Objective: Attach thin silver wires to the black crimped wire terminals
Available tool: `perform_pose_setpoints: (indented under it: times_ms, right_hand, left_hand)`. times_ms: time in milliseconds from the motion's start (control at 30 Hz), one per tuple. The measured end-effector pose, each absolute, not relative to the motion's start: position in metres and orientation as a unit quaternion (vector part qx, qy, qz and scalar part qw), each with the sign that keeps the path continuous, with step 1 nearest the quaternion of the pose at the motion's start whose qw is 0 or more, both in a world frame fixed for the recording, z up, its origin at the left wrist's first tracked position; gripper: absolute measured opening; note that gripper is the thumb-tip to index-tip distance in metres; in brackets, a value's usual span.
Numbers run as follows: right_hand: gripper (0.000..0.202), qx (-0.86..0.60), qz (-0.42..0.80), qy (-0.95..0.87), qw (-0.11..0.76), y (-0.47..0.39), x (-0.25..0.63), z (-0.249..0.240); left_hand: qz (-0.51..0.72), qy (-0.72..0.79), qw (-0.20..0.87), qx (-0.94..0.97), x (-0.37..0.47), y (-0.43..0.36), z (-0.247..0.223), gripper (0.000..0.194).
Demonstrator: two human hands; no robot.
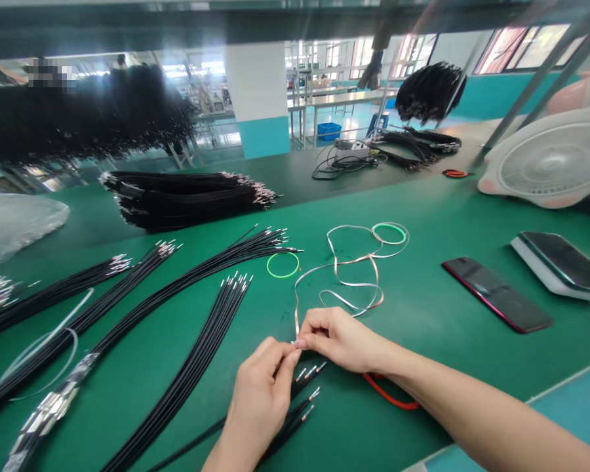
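My left hand (263,396) and my right hand (341,337) meet fingertip to fingertip low in the middle of the head view, both pinched closed. A thin copper-and-silver strip (296,301) runs down into my right fingertips; its rest loops loosely over the green table. What my left fingers pinch is too small and covered to make out. Below and partly behind my left hand lie several black cables (288,429) with bare metal ends. A red-orange loop (391,395) shows under my right forearm.
Bundles of black cables (187,360) lie to the left, with a thick stack (187,200) behind. Green rings (283,265) rest mid-table. On the right are a phone (496,295), another dark-screened device (570,262) and a white fan (550,157). A shelf edge crosses overhead.
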State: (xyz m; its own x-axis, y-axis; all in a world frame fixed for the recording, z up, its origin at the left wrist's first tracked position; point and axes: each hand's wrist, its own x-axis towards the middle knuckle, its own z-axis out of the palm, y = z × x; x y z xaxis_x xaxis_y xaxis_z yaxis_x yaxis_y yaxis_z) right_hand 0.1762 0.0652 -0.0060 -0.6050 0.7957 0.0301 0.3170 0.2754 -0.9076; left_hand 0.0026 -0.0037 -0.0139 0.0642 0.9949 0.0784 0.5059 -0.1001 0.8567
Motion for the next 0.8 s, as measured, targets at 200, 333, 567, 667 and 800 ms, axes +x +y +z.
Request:
perform_pose_setpoints:
  times_ms: [200, 333, 567, 667, 800]
  right_hand:
    - [0.027, -0.371, 0.370, -0.820, 0.229, 0.069, 0.192, 0.019]
    - [0.019, -0.426, 0.337, -0.833, 0.103, 0.058, 0.233, 0.031]
    - [0.038, -0.452, 0.293, -0.842, 0.036, 0.032, 0.269, 0.028]
    - [0.050, -0.410, 0.311, -0.857, 0.014, 0.038, 0.271, 0.035]
    - [0.037, -0.378, 0.361, -0.852, 0.027, 0.051, 0.264, 0.046]
  left_hand:
    - [0.364, 0.599, 0.474, 0.533, 0.000, 0.011, -0.018, 0.035]
    - [0.362, 0.589, 0.517, 0.504, 0.000, 0.014, -0.017, 0.036]
    - [0.352, 0.576, 0.565, 0.475, 0.002, 0.012, -0.012, 0.031]
    - [0.360, 0.570, 0.572, 0.468, 0.003, 0.011, -0.011, 0.029]
    - [0.368, 0.567, 0.576, 0.460, 0.004, 0.011, -0.011, 0.028]
